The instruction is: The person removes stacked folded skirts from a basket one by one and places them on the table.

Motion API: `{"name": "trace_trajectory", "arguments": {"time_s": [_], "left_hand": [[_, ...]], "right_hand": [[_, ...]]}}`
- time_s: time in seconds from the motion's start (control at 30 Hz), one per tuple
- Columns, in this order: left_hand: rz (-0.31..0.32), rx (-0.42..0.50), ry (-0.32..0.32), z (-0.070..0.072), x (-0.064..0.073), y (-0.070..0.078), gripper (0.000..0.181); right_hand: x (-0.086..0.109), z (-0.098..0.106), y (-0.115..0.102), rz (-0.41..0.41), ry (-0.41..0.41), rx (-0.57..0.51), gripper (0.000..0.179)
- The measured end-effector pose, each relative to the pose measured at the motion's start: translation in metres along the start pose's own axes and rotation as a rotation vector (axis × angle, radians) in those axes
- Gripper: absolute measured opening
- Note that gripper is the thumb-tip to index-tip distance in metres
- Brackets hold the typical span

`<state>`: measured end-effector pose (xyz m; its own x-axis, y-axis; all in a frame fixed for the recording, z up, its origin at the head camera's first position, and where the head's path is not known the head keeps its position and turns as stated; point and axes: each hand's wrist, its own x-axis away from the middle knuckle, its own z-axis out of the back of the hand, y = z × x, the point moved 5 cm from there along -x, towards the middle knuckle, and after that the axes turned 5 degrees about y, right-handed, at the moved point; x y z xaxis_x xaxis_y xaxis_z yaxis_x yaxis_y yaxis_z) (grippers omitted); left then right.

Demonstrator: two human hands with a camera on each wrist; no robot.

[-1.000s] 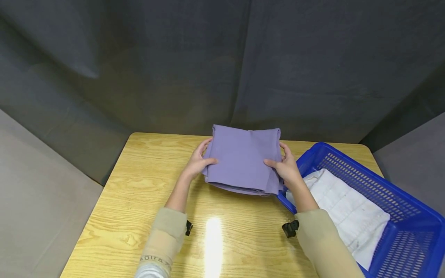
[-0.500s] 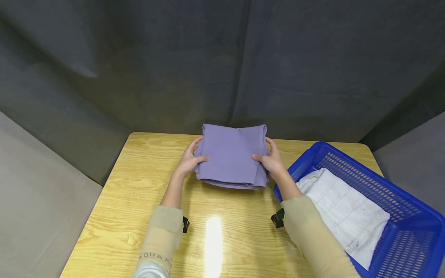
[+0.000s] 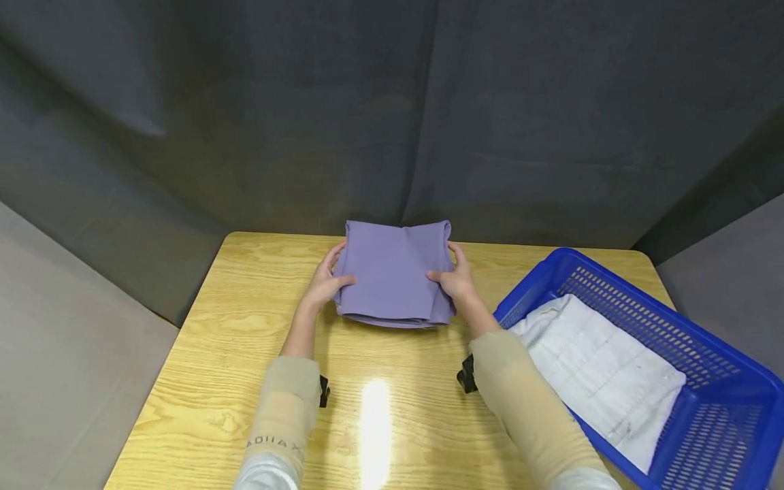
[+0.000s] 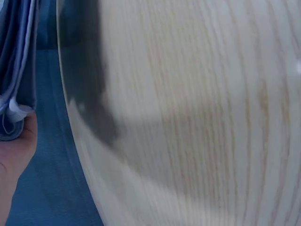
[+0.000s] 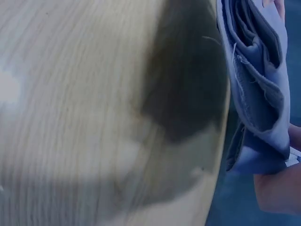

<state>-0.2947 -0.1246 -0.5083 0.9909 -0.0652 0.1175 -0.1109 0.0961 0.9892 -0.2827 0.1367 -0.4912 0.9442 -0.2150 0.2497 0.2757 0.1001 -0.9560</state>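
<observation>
The folded purple cloth (image 3: 392, 275) is between the left grip (image 3: 325, 282) and right grip (image 3: 456, 280), each pinching one side edge.

White glare streaks the bright table (image 3: 220, 354) before a dim curtain (image 3: 306, 129), while bluish wrist views show shadows and bowed edges.

behind the grip, the purple cloth (image 3: 395, 272) hid fingertips of the left hand (image 3: 322, 281) and right hand (image 3: 457, 279); right of it, the blue basket (image 3: 674, 318) was cut off; below it, sleeve lettering (image 3: 274, 442) was blurred.
</observation>
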Motion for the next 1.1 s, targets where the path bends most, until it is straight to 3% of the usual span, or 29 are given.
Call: {"name": "trace_trajectory", "arguments": {"time_s": [0.2, 0.5, 0.6, 0.9, 1.1], "left_hand": [[-0.024, -0.061, 0.026, 0.004, -0.005, -0.011, 0.080], [-0.081, -0.105, 0.041, 0.004, -0.009, -0.028, 0.080], [-0.085, -0.099, 0.049, 0.003, -0.009, -0.032, 0.081], [-0.091, -0.195, 0.110, 0.001, -0.010, -0.040, 0.080], [-0.074, -0.167, 0.168, 0.000, -0.012, -0.046, 0.077]], "right_hand": [[-0.007, -0.009, 0.012, 0.026, 0.039, 0.079, 0.077], [-0.010, -0.017, 0.026, 0.142, 0.100, 0.183, 0.074], [-0.012, -0.020, 0.032, 0.135, 0.097, 0.198, 0.074], [-0.014, -0.026, 0.040, 0.113, 0.076, 0.253, 0.072], [-0.015, -0.029, 0.039, 0.121, 0.046, 0.265, 0.072]]}}
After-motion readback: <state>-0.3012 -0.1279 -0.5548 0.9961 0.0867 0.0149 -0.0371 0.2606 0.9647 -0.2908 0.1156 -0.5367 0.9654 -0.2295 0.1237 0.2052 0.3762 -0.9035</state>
